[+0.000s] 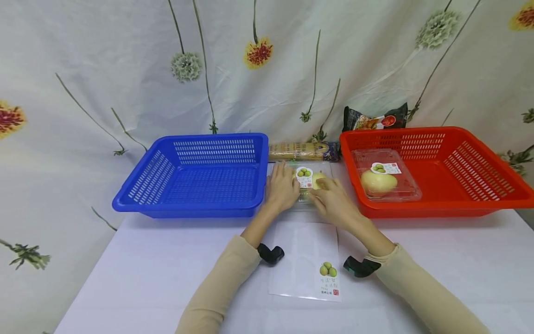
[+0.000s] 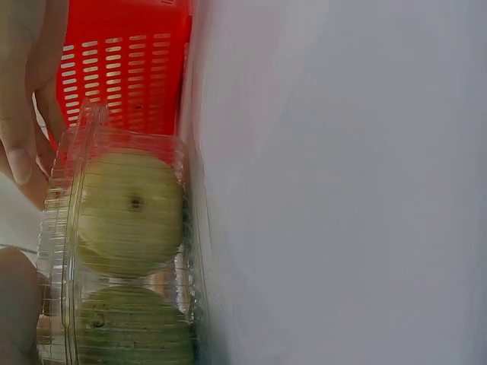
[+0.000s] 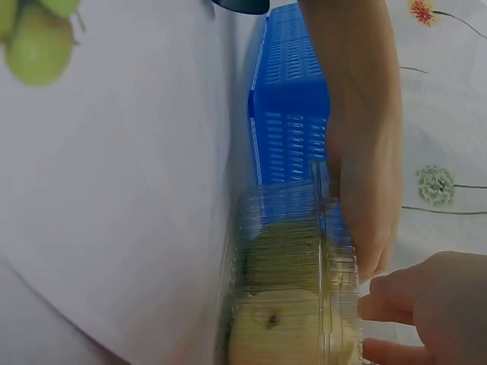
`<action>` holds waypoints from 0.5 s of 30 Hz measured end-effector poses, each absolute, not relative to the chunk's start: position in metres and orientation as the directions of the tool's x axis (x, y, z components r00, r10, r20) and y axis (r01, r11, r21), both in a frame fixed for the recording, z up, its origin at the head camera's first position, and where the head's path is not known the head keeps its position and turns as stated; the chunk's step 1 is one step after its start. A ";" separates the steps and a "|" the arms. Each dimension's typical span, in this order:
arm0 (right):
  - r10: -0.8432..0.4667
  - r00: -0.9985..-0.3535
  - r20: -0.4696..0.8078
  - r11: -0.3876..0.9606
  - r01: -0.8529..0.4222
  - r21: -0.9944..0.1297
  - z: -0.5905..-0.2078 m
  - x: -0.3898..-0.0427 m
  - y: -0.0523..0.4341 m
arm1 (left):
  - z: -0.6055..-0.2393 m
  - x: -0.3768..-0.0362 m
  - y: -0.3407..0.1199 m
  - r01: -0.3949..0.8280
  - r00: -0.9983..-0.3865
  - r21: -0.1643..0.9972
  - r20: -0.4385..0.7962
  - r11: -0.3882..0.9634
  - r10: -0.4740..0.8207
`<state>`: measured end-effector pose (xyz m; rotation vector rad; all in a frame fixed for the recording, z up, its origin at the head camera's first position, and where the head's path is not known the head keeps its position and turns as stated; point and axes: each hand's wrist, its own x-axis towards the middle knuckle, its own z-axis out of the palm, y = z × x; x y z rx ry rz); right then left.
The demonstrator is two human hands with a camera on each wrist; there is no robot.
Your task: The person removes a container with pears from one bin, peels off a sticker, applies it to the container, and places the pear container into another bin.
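Clamshell fruit box, clear plastic, labelled, two green-yellow pears inside as the wrist views show: lies on the table between the two baskets, at 12 o'clock from the person, both hands on it.

Table, white cloth: bears everything listed.

Red basket, slotted plastic, at 2 o'clock: holds a second clamshell box with one pale round fruit visible, lid closed.

Blue basket, slotted plastic, at 10 o'clock: nothing seen in it.

Flat clear bag with a printed fruit label, at 6 o'clock from the held box, between the forearms.

Long yellow wrapped packet, at 12 o'clock behind the held box; dark snack pouch behind the red basket.

Left hand: laid over the box's left side, fingers curved down along its edge, gripping it.

Right hand: on the box's right side and top, fingers bent over the lid, gripping it.

Step in hand, as judged: the box is seized from both sides but sits on the table, not yet lifted. Next move calls for an even two-sided squeeze so the thin shell neither buckles nor pops open, then a level lift high enough to clear a basket rim.
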<state>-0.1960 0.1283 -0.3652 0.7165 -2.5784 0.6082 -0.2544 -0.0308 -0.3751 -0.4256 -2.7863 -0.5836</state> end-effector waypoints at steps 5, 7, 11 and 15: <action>-0.314 -0.800 0.511 0.718 -0.552 -0.423 -0.370 -0.183 0.134 | -0.377 -0.255 -0.032 0.363 -0.906 0.358 0.352 0.860 0.236; -0.289 -0.834 0.470 0.691 -0.522 -0.501 -0.372 -0.179 0.136 | -0.378 -0.255 -0.033 0.366 -0.903 0.353 0.358 0.861 0.237; -0.287 -0.911 0.295 0.631 -0.412 -0.658 -0.373 -0.177 0.138 | -0.378 -0.252 -0.032 0.338 -0.912 0.343 0.350 0.877 0.215; -0.320 -0.940 0.116 0.543 -0.283 -0.791 -0.373 -0.179 0.139 | -0.377 -0.248 -0.030 0.302 -0.921 0.305 0.338 0.903 0.194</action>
